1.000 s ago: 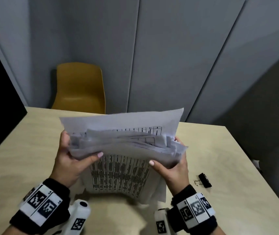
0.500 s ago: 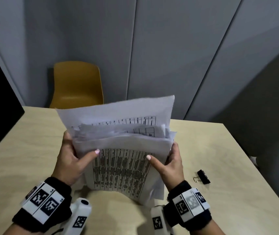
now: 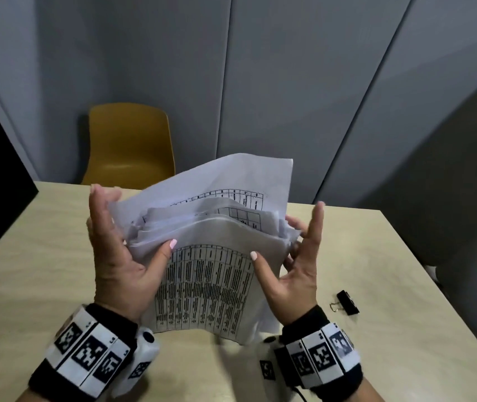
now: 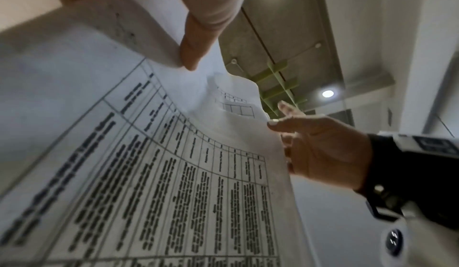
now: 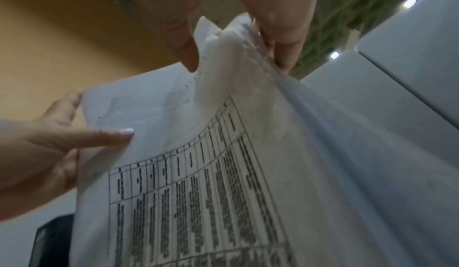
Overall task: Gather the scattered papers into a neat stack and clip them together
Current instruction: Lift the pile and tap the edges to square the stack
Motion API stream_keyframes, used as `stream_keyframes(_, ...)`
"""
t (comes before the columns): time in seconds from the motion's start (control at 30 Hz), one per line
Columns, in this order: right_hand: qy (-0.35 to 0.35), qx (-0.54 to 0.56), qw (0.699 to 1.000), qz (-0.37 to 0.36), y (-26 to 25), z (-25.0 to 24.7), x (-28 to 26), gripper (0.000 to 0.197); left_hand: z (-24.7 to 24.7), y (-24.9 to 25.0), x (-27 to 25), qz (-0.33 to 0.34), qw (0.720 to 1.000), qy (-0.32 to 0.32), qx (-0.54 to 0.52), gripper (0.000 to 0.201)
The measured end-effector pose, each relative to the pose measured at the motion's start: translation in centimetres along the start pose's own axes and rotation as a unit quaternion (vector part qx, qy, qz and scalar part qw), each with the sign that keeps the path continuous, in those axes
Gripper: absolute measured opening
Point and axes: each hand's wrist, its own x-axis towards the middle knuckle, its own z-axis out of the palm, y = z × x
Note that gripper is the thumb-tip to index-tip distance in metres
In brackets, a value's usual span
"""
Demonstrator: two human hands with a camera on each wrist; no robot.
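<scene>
A person stands a bundle of papers (image 3: 202, 256) on end on a pale wooden desk (image 3: 43, 256), directly in front of them, lower edge resting on the surface. Half a second ago both hands wrapped the side edges with fingers curled behind the sheets. Now the fingers have straightened. The left hand (image 3: 118, 256), at 9 o'clock of the bundle, has flat upright fingers against the left edge and its thumb lying on the printed front sheet. The right hand (image 3: 295, 265), at 3 o'clock, is likewise opened, fingers pointing up beside the right edge, thumb touching the front. Neither hand grips the bundle; they bracket it. Whether the right palm actually touches the edge is hard to tell from the blurred head view.

The sheets have also risen and tilted: the back sheet's corner now pokes up toward 1 o'clock, and the top edges are stepped and uneven.

This loosening probably means the person is jogging the papers, letting them slide and settle level against the desk. The stack is gathered but not yet neat.

A black binder clip (image 3: 347, 302) lies untouched on the desk at 4 o'clock of the bundle, near the right wrist. A yellow chair (image 3: 130, 146) sits beyond the desk at 11 o'clock.
</scene>
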Motion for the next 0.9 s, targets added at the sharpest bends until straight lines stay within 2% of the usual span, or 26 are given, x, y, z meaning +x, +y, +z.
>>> stream_keyframes(0.1,-0.007,-0.120,0.985,-0.120,-0.8,0.1,0.4,0.089,-0.6,0.9,0.5,0.115,0.989,0.015,0.088,0.108)
stream_keyframes(0.17,-0.022,-0.173,0.976,-0.128,-1.2,0.1,0.4,0.071,-1.1,1.0,0.7,0.166,0.980,-0.001,0.106,0.100)
stream_keyframes(0.23,-0.029,-0.188,0.975,-0.110,-1.1,0.0,0.3,0.052,-1.5,0.9,0.4,0.156,0.980,-0.032,0.117,0.076)
stream_keyframes(0.3,-0.024,-0.174,0.981,-0.086,-1.0,-0.3,0.2,0.041,-2.0,0.5,0.0,0.120,0.982,-0.057,0.135,0.047)
stream_keyframes(0.33,-0.019,-0.168,0.982,-0.077,-1.1,-0.3,0.1,0.042,-2.2,0.3,-0.2,0.100,0.984,-0.066,0.135,0.041)
stream_keyframes(0.4,-0.020,-0.167,0.982,-0.084,-1.4,-0.3,0.0,0.054,-2.6,0.2,-0.4,0.069,0.988,-0.069,0.118,0.041)
stream_keyframes(0.47,-0.036,-0.179,0.978,-0.098,-1.6,-0.1,-0.3,0.064,-2.6,0.5,-0.3,0.074,0.990,-0.062,0.105,0.051)
stream_keyframes(0.6,-0.042,-0.182,0.978,-0.089,-2.2,-0.2,-0.2,0.051,-2.5,1.4,-0.4,0.093,0.987,-0.080,0.100,0.084)
stream_keyframes(0.67,-0.027,-0.172,0.980,-0.100,-2.6,-0.3,0.1,0.066,-2.6,1.5,-0.3,0.090,0.987,-0.081,0.110,0.102)
stream_keyframes(0.73,-0.022,-0.169,0.978,-0.120,-3.2,-0.3,0.7,0.092,-2.6,1.4,-0.1,0.088,0.983,-0.085,0.139,0.112)
stream_keyframes(0.83,-0.042,-0.191,0.971,-0.140,-3.6,-0.2,1.7,0.111,-2.5,1.8,0.2,0.088,0.978,-0.088,0.165,0.097)
stream_keyframes(0.9,-0.046,-0.192,0.970,-0.139,-3.5,-0.3,2.2,0.122,-2.6,1.9,0.3,0.078,0.982,-0.086,0.152,0.102)
